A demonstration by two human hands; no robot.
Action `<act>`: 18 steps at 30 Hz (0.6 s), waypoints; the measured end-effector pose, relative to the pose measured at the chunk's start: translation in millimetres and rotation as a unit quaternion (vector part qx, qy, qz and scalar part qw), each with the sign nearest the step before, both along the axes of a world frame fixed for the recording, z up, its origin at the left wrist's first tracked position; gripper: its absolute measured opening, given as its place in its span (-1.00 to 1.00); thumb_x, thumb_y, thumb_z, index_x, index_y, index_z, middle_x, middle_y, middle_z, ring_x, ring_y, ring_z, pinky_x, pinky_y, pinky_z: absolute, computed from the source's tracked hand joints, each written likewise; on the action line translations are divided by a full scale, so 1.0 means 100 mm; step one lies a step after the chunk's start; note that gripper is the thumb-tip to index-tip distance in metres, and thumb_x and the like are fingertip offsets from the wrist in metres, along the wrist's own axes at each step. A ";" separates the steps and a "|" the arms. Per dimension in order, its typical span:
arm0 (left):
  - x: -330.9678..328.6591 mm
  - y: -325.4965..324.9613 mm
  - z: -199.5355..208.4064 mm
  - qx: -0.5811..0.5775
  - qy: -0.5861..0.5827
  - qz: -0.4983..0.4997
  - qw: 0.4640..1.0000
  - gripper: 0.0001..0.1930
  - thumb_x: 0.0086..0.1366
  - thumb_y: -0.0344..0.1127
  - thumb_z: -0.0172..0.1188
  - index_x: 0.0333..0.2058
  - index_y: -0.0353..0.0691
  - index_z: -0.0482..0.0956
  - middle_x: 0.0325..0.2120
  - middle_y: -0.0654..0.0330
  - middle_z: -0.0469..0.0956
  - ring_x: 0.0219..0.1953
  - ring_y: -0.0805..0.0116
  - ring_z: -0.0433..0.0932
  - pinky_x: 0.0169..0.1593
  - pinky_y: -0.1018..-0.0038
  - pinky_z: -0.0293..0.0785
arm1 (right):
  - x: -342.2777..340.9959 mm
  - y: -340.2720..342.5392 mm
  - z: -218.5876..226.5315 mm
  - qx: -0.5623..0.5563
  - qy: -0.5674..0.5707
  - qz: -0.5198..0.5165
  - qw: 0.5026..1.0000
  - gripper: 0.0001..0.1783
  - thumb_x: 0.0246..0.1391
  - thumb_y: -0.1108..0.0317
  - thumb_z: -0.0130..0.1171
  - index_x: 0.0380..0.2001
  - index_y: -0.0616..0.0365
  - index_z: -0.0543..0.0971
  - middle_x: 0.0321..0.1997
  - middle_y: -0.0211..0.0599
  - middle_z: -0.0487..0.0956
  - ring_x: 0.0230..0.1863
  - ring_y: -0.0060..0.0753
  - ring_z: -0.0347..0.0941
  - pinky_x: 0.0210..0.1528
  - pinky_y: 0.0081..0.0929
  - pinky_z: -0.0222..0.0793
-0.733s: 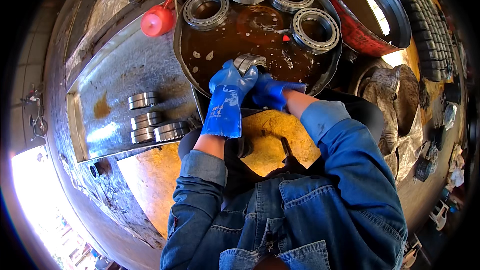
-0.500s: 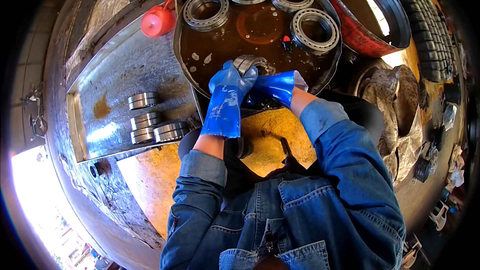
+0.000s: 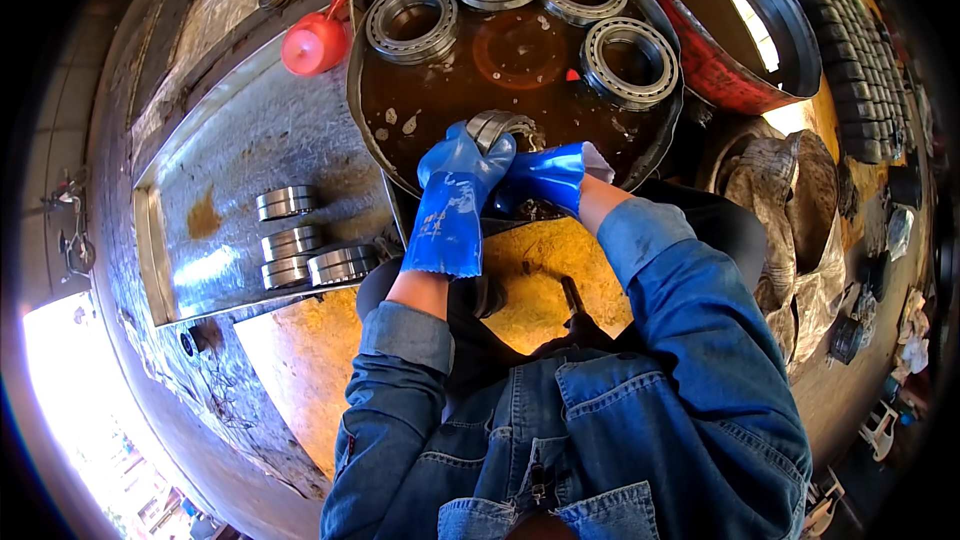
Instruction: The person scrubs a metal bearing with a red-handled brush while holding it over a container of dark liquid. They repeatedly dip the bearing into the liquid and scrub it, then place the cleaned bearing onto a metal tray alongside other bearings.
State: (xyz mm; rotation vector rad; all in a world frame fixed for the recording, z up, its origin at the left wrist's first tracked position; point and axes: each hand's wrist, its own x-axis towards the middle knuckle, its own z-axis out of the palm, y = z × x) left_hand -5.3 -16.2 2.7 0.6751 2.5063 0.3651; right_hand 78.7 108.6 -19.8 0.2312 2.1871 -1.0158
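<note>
Both my hands wear blue rubber gloves and meet at the near side of a round pan (image 3: 354,100) of dark brown liquid. My left hand (image 3: 465,162) is closed around a steel roller bearing (image 3: 492,126), held tilted just over the liquid. Behind the bearing, low at the pan's near rim, is my right hand (image 3: 535,180); its fingers are hidden by the left glove and the bearing. Larger bearings stand in the pan's far part, among them one at the left (image 3: 412,24) and one at the right (image 3: 630,62). A small red thing (image 3: 572,75) shows in the liquid.
Left of the pan lies a metal tray (image 3: 150,250) with several clean bearings (image 3: 285,202) near its right side. A red plastic scoop (image 3: 316,44) rests at the tray's far corner. A red drum (image 3: 720,75) stands at the far right, beside a dirty brown cloth (image 3: 785,210).
The right glove has shifted slightly left and down behind the bearing. The dark part beside the small red thing no longer shows. My left hand and the bearing stay nearly in place.
</note>
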 end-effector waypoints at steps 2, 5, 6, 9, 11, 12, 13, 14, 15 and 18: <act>0.03 0.05 -0.01 0.017 -0.008 -0.013 1.000 -0.09 0.18 0.43 0.28 0.20 -0.30 0.49 -0.05 -0.18 0.70 0.05 -0.15 0.67 0.15 0.15 0.57 | 0.10 -0.08 -0.20 0.011 0.038 -0.046 0.998 -0.47 0.45 0.19 -0.06 0.39 0.11 0.38 0.47 -0.13 0.40 0.42 -0.11 0.35 0.47 -0.26 0.21; 0.00 -0.05 0.03 0.010 0.011 0.004 1.000 -0.10 0.18 0.42 0.28 0.20 -0.30 0.49 -0.05 -0.19 0.70 0.05 -0.15 0.67 0.16 0.15 0.56 | 0.25 -0.41 -0.41 -0.155 0.297 -0.239 0.911 -0.49 0.41 0.27 0.06 0.38 0.08 0.41 0.47 -0.16 0.41 0.42 -0.19 0.35 0.47 -0.29 0.23; 0.00 -0.05 0.02 0.006 0.011 0.006 1.000 -0.10 0.18 0.42 0.28 0.19 -0.29 0.50 -0.06 -0.19 0.70 0.05 -0.15 0.67 0.16 0.15 0.56 | 0.28 -0.40 -0.45 -0.184 0.360 -0.235 0.884 -0.49 0.39 0.31 0.09 0.36 0.08 0.43 0.45 -0.16 0.43 0.41 -0.19 0.36 0.47 -0.30 0.23; -0.05 -0.19 0.02 -0.004 0.008 0.029 1.000 -0.10 0.17 0.42 0.28 0.19 -0.30 0.50 -0.05 -0.19 0.69 0.05 -0.16 0.67 0.16 0.14 0.56 | 0.14 -0.26 0.06 -0.080 0.197 -0.059 0.975 -0.50 0.32 0.38 0.18 0.31 0.13 0.48 0.38 -0.12 0.50 0.38 -0.19 0.41 0.45 -0.33 0.25; -0.01 -0.01 -0.09 0.004 -0.007 0.004 1.000 -0.09 0.17 0.42 0.28 0.20 -0.30 0.50 -0.04 -0.20 0.69 0.06 -0.17 0.66 0.17 0.14 0.56 | 0.24 -0.06 0.14 -0.101 0.062 -0.155 0.981 -0.52 0.31 0.38 0.19 0.28 0.15 0.51 0.33 -0.12 0.54 0.35 -0.21 0.44 0.43 -0.35 0.28; 0.00 -0.01 -0.08 0.004 -0.002 0.006 1.000 -0.09 0.17 0.42 0.28 0.20 -0.31 0.50 -0.03 -0.20 0.68 0.06 -0.18 0.66 0.17 0.14 0.56 | 0.25 -0.10 0.08 -0.206 0.060 -0.299 0.930 -0.54 0.33 0.36 0.18 0.27 0.15 0.52 0.31 -0.14 0.56 0.33 -0.23 0.45 0.42 -0.36 0.29; 0.00 0.00 -0.08 0.004 0.002 0.007 1.000 -0.09 0.17 0.42 0.29 0.20 -0.31 0.50 -0.02 -0.21 0.68 0.07 -0.18 0.66 0.17 0.14 0.56 | 0.27 -0.10 0.04 -0.251 0.049 -0.334 0.907 -0.55 0.35 0.36 0.16 0.27 0.15 0.52 0.31 -0.16 0.56 0.32 -0.27 0.45 0.41 -0.37 0.30; 0.01 0.00 -0.06 0.013 0.000 -0.002 1.000 -0.09 0.18 0.42 0.28 0.20 -0.30 0.50 -0.01 -0.21 0.67 0.08 -0.17 0.65 0.18 0.14 0.56 | 0.28 -0.11 0.08 -0.296 0.037 -0.370 0.880 -0.56 0.36 0.35 0.14 0.26 0.14 0.52 0.30 -0.19 0.57 0.31 -0.31 0.45 0.39 -0.38 0.32; 0.02 -0.01 -0.04 0.021 -0.003 -0.011 1.000 -0.09 0.18 0.42 0.28 0.21 -0.30 0.50 0.00 -0.21 0.67 0.08 -0.16 0.65 0.18 0.13 0.56 | 0.30 -0.13 0.11 -0.337 0.026 -0.406 0.849 -0.58 0.38 0.35 0.12 0.26 0.14 0.52 0.29 -0.21 0.57 0.31 -0.34 0.45 0.38 -0.39 0.33; 0.00 -0.11 0.05 0.008 0.015 0.014 1.000 -0.13 0.21 0.39 0.27 0.19 -0.29 0.52 0.01 -0.20 0.67 0.08 -0.12 0.66 0.18 0.15 0.56 | 0.21 -0.34 -0.34 -0.386 0.062 -0.367 0.844 -0.60 0.42 0.41 0.02 0.26 0.14 0.52 0.28 -0.20 0.57 0.34 -0.30 0.43 0.40 -0.38 0.31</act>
